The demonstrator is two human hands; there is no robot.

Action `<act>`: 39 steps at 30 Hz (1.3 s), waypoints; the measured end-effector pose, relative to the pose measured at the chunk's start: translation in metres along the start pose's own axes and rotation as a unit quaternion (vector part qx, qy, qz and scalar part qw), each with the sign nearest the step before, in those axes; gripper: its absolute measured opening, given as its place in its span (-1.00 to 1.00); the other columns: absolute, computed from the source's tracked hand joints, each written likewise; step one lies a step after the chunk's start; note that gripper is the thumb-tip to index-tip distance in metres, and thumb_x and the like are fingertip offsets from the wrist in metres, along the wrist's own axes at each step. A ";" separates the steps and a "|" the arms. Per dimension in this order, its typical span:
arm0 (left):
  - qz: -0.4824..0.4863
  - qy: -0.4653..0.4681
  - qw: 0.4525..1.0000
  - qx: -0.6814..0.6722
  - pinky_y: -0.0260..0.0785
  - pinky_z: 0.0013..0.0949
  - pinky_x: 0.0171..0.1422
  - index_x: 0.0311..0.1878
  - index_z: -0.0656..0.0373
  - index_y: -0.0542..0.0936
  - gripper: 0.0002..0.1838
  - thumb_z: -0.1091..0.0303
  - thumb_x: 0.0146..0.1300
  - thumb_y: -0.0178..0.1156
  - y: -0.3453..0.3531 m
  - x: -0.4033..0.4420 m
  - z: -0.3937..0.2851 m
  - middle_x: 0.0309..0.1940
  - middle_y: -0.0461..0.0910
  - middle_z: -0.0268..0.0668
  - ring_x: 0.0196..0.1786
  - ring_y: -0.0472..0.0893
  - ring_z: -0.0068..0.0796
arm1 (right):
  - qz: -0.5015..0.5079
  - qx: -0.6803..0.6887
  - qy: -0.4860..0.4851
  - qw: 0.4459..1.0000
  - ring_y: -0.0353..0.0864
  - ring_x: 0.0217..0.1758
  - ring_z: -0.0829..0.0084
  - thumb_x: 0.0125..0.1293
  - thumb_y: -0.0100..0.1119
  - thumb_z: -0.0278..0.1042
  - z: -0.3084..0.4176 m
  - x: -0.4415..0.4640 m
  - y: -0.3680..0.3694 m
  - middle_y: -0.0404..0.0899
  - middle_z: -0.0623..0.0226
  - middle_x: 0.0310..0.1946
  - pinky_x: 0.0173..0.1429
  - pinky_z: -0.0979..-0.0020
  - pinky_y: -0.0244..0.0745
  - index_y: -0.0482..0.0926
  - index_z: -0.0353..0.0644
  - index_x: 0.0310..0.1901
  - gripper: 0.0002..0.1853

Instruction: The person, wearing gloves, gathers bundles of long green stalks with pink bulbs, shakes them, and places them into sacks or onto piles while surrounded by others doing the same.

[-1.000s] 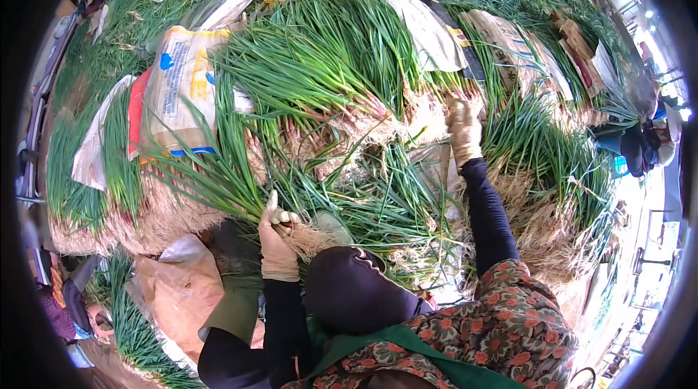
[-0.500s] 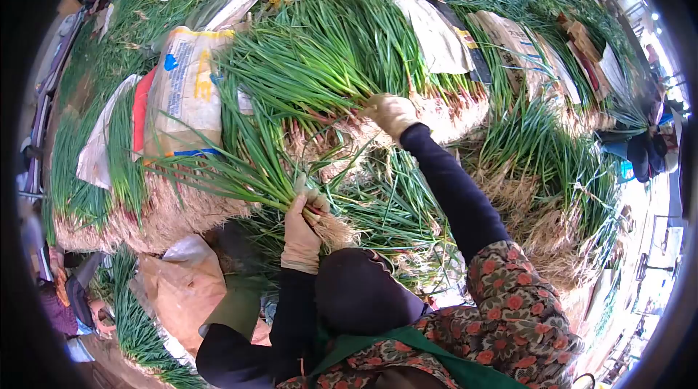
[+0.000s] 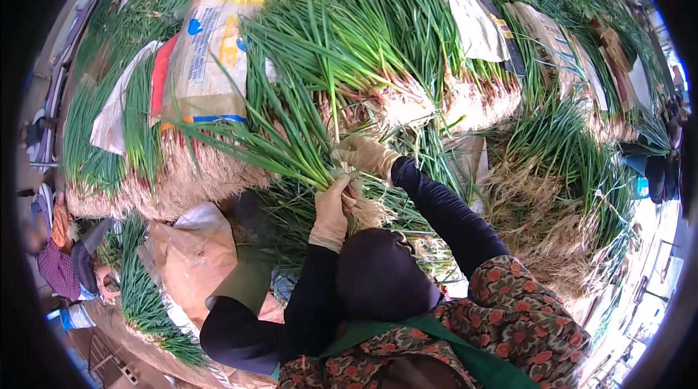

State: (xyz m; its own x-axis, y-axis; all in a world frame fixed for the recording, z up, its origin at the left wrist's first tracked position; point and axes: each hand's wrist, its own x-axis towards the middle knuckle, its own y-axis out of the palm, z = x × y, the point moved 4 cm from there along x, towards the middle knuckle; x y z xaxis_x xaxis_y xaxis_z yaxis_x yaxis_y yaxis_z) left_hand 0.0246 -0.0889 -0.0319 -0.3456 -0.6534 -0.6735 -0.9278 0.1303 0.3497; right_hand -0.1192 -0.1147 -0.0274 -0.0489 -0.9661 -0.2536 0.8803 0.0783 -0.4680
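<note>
My left hand (image 3: 331,211), in a pale glove, is closed around a bunch of green onions (image 3: 304,162). Their leaves fan out to the upper left and their pale roots hang at the lower right. Just above it, my gloved right hand (image 3: 369,155) has its fingers curled at the bunch's upper side. A thin green onion stalk (image 3: 333,102) rises from its fingertips; the fingers partly hide where it is gripped. Beyond both hands lies a thick row of green onions (image 3: 363,47), reddish at the stems, with roots facing me.
Printed sacks (image 3: 207,62) and a white sheet (image 3: 469,22) lie over the onion rows. More onions (image 3: 560,163) are heaped at right. A brown paper-like sheet (image 3: 193,258) lies at lower left. Another person's purple sleeve (image 3: 58,269) shows at the left edge.
My right hand has come from the onion row down and left to beside my left hand, a stalk now at its fingers. The left hand still holds the bunch. The view has shifted.
</note>
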 end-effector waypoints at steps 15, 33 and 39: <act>0.124 -0.029 0.981 -0.148 0.35 -0.49 -0.33 -0.04 0.28 0.54 -0.71 0.30 0.32 -0.03 -0.028 -0.005 0.003 -0.50 0.49 -0.39 -0.43 0.49 -0.57 | 0.114 0.426 0.139 0.887 0.50 -0.43 0.51 0.28 0.16 -0.22 -0.004 -0.002 0.046 0.52 0.40 -0.48 -0.34 0.47 0.48 0.50 -0.14 -0.21 -0.81; 0.169 0.038 0.938 -0.300 0.25 -0.48 -0.30 -0.26 0.08 0.41 -0.87 0.25 0.34 0.02 -0.034 0.008 -0.053 -0.55 0.22 -0.51 -0.47 0.26 -0.62 | -0.172 0.090 0.156 0.969 0.55 -0.35 0.31 0.27 0.00 -0.21 -0.038 0.050 0.007 0.58 0.14 -0.33 -0.22 0.31 0.47 0.49 -0.27 -0.07 -0.67; -0.051 0.042 0.998 0.015 0.17 -0.57 -0.69 -0.35 0.15 0.51 -0.81 0.24 0.27 0.10 -0.038 0.017 -0.047 -0.68 0.36 -0.44 -0.77 0.31 -0.59 | -0.125 0.050 -0.070 0.988 0.58 -0.36 0.35 0.30 0.11 -0.15 -0.022 0.095 0.020 0.60 0.23 -0.36 -0.27 0.40 0.48 0.58 -0.25 -0.14 -0.69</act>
State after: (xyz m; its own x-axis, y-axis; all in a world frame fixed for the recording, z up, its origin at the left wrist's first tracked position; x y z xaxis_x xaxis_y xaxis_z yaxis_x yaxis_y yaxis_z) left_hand 0.0609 -0.1404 -0.0261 -0.2377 -0.7238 -0.6478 -0.9617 0.0816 0.2617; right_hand -0.1167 -0.1995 -0.0794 -0.2109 -0.9773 -0.0184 0.8920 -0.1847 -0.4126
